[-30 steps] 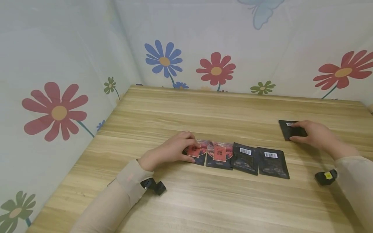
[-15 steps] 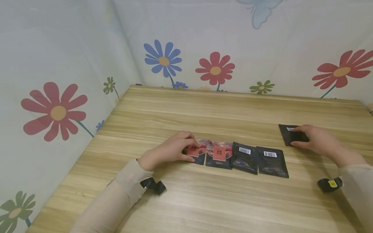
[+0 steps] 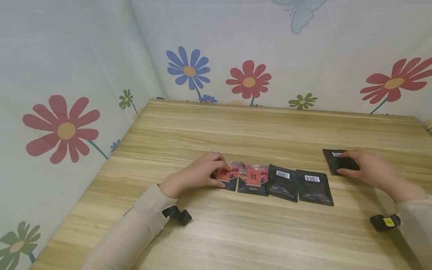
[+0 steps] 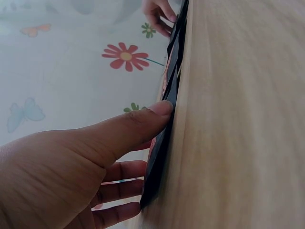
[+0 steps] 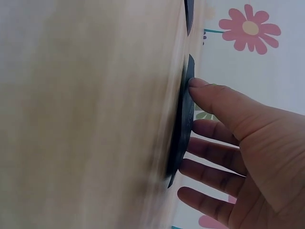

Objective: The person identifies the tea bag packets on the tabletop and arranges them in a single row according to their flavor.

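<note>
Two dark sachets with red-and-pink printed fronts lie at the left of a short row; my left hand rests on the outer sachet, with its thumb and fingertips touching it. Beside it is the second printed sachet. Two black sachets with white barcode labels, a tilted one and an end one, continue the row. Farther back on the right, my right hand touches another black barcoded sachet from above. In the right wrist view, thumb and extended fingers lie along this sachet.
The wood-grain table reaches back to a white curtain printed with flowers. A second curtain side closes off the left. Black wrist cameras are strapped to both wrists.
My right hand has drawn its black sachet along the table toward me, nearer the row. The left hand and the row of sachets stay in place.
</note>
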`<action>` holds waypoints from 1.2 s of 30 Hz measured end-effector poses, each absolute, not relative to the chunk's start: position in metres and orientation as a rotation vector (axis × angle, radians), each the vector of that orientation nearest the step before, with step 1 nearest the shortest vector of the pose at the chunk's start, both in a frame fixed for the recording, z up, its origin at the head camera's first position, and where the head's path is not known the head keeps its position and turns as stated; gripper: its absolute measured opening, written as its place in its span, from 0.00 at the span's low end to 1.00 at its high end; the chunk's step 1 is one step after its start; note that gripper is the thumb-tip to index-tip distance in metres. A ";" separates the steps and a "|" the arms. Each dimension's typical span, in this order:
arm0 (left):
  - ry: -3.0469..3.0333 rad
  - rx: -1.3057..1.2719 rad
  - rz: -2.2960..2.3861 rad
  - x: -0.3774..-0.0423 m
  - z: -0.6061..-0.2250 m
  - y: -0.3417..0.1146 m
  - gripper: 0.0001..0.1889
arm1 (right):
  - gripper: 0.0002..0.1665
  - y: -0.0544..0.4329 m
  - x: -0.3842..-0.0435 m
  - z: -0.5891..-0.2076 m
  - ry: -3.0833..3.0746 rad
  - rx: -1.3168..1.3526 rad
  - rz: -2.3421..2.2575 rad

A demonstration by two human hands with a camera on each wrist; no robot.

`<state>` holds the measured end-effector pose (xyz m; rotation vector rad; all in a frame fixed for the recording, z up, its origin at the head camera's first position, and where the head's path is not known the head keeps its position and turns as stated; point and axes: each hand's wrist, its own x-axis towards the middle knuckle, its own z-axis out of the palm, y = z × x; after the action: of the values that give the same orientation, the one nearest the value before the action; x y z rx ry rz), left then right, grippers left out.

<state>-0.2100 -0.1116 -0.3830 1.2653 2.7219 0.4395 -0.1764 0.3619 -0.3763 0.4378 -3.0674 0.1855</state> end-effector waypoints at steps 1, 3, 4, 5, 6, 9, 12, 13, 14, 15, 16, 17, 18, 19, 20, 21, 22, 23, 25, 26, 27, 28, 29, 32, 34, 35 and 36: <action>2.722 1.263 0.439 -0.210 -0.383 -0.112 0.25 | 0.31 0.362 -0.175 -0.377 -3.068 0.438 0.192; 2.721 1.262 0.442 -0.210 -0.384 -0.112 0.25 | 0.31 0.361 -0.173 -0.378 -3.074 0.429 0.192; 2.721 1.261 0.446 -0.211 -0.384 -0.112 0.25 | 0.32 0.361 -0.172 -0.378 -3.076 0.433 0.190; 2.720 1.260 0.448 -0.211 -0.384 -0.112 0.26 | 0.32 0.361 -0.170 -0.378 -3.078 0.436 0.192; 2.721 1.262 0.448 -0.211 -0.385 -0.112 0.26 | 0.32 0.360 -0.169 -0.378 -3.082 0.436 0.190; 2.725 1.263 0.434 -0.212 -0.386 -0.112 0.26 | 0.31 0.359 -0.165 -0.378 -3.086 0.439 0.196; 2.728 1.270 0.426 -0.212 -0.386 -0.112 0.26 | 0.32 0.358 -0.161 -0.378 -3.097 0.423 0.194; 2.729 1.273 0.426 -0.212 -0.386 -0.112 0.26 | 0.32 0.358 -0.159 -0.378 -3.098 0.420 0.195; 2.728 1.277 0.429 -0.212 -0.385 -0.112 0.26 | 0.33 0.357 -0.158 -0.378 -3.100 0.416 0.195; 2.729 1.282 0.430 -0.212 -0.385 -0.112 0.26 | 0.33 0.357 -0.156 -0.378 -3.094 0.418 0.191; 2.728 1.286 0.434 -0.211 -0.385 -0.112 0.25 | 0.33 0.357 -0.155 -0.378 -3.090 0.419 0.189; 2.728 1.290 0.437 -0.211 -0.385 -0.112 0.25 | 0.33 0.356 -0.154 -0.378 -3.088 0.422 0.187; 2.728 1.294 0.439 -0.211 -0.385 -0.112 0.25 | 0.33 0.356 -0.152 -0.378 -3.084 0.425 0.186; 2.728 1.296 0.441 -0.211 -0.385 -0.112 0.25 | 0.33 0.356 -0.151 -0.378 -3.082 0.427 0.183; 2.727 1.297 0.442 -0.211 -0.385 -0.112 0.25 | 0.34 0.356 -0.150 -0.378 -3.081 0.428 0.173; 2.726 1.297 0.444 -0.211 -0.385 -0.112 0.25 | 0.34 0.356 -0.149 -0.378 -3.082 0.429 0.165; 2.726 1.296 0.447 -0.211 -0.384 -0.112 0.25 | 0.34 0.356 -0.148 -0.378 -3.083 0.430 0.159; 2.726 1.295 0.446 -0.211 -0.384 -0.113 0.25 | 0.34 0.355 -0.147 -0.378 -3.082 0.432 0.152; 2.726 1.295 0.446 -0.211 -0.384 -0.113 0.25 | 0.34 0.354 -0.145 -0.379 -3.075 0.437 0.135; 2.725 1.295 0.448 -0.211 -0.384 -0.113 0.25 | 0.33 0.353 -0.144 -0.379 -3.067 0.441 0.133; 2.724 1.295 0.449 -0.211 -0.384 -0.113 0.25 | 0.33 0.352 -0.143 -0.379 -3.060 0.446 0.135; 2.723 1.295 0.450 -0.211 -0.384 -0.113 0.25 | 0.32 0.351 -0.141 -0.380 -3.048 0.454 0.131; 2.722 1.295 0.451 -0.211 -0.384 -0.113 0.25 | 0.31 0.351 -0.140 -0.380 -3.037 0.460 0.127; 2.721 1.296 0.450 -0.212 -0.385 -0.113 0.25 | 0.30 0.349 -0.136 -0.381 -3.016 0.478 0.114; 2.721 1.297 0.448 -0.212 -0.385 -0.113 0.25 | 0.30 0.350 -0.135 -0.381 -3.014 0.484 0.100; 2.721 1.297 0.448 -0.212 -0.384 -0.113 0.25 | 0.30 0.349 -0.134 -0.381 -3.019 0.485 0.099; 2.721 1.296 0.448 -0.212 -0.384 -0.113 0.25 | 0.30 0.349 -0.133 -0.381 -3.027 0.482 0.095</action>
<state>-0.2117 -0.1130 -0.3842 1.2960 2.7211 0.4477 -0.1332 0.3490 -0.3808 0.4817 -3.0267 0.0946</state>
